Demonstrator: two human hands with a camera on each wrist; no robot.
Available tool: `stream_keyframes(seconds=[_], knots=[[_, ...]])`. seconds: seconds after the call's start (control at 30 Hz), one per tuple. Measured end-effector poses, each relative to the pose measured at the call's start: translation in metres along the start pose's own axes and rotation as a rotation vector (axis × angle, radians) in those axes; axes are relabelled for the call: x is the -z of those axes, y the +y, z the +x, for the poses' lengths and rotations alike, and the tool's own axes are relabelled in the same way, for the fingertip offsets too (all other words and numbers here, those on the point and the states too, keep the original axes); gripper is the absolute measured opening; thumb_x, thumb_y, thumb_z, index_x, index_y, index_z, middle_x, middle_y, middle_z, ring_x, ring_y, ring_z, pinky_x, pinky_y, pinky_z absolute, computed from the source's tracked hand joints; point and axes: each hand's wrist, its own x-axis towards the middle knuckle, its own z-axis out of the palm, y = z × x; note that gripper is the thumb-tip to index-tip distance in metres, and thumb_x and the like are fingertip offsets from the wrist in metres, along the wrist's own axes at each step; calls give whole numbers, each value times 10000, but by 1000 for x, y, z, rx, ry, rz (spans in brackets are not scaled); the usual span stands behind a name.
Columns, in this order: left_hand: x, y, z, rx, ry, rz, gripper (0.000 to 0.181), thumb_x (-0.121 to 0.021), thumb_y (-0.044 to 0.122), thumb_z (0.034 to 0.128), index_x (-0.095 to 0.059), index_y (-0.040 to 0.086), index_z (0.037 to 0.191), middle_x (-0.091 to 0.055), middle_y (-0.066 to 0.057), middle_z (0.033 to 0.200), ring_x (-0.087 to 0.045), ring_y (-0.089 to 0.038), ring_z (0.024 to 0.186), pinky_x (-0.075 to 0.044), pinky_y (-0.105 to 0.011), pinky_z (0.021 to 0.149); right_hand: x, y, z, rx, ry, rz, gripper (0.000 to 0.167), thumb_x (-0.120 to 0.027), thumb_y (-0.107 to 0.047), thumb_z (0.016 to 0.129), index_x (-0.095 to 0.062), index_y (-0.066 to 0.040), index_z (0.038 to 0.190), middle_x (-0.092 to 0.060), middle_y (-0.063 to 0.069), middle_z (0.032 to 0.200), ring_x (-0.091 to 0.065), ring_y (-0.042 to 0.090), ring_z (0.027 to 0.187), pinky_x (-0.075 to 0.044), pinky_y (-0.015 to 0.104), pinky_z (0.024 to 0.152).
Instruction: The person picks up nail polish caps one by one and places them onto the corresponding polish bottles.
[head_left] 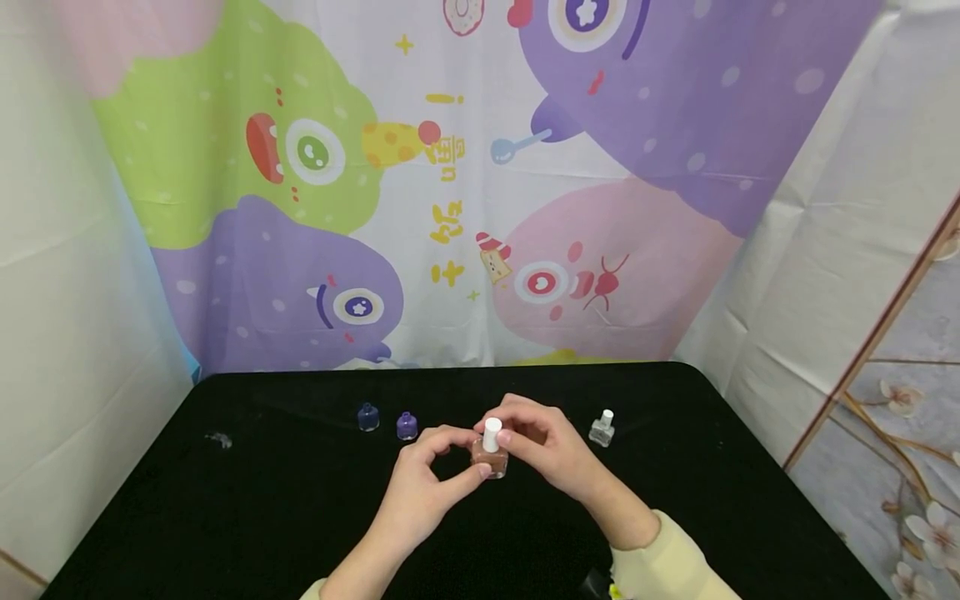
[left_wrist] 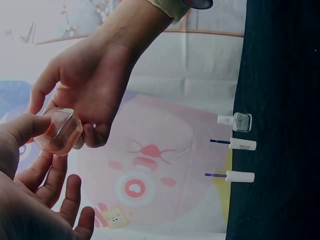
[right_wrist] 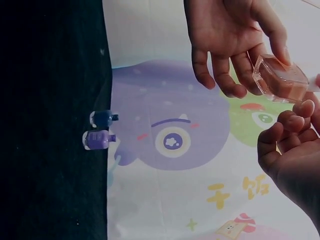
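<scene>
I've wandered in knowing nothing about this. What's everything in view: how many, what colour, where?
Table: one, black, below the hands
Held bottle: one, pinkish-brown, above the table
Held bottle's cap: one, white, on that bottle
Dark blue bottle: one, uncapped, table's left half, towards the back
Purple bottle: one, uncapped, just right of it
Clear bottle: one, white-capped, table's right half
Brush caps: two, white, standing brush-up near the clear bottle
Scrap: one, whitish, table's left; unclear what
Dark item: one, black, bottom edge; unclear what
Cartoon backdrop: one, multicoloured, behind the table
Floral panel: one, greyish, far right
Left hand: one, pinching the held bottle
Right hand: one, pinching its cap
Sleeves: two, pale yellow, at the forearms
</scene>
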Motion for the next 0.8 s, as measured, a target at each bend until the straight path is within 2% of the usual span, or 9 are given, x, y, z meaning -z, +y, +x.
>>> stream_keyframes(seconds=[0.53,0.8], knots=[[-1,-2,0,-26,17,1,235,-785,223,748,-684,257,958,-667,112,974,-558,-129,985,-376,-364,896,0,1,1,-34,69,-75,144,-576,-50,903,-615,26,1020,-512,22,848,-473,134,729,-419,233,627],[-1,-2,0,-13,12,-1,224,-782,218,755,-683,264,950,-664,118,962,-555,-128,986,-373,-372,899,-2,1,2,-41,92,-118,70,-603,-52,885,-613,-68,953,-480,9,821,-459,126,705,-407,236,605]])
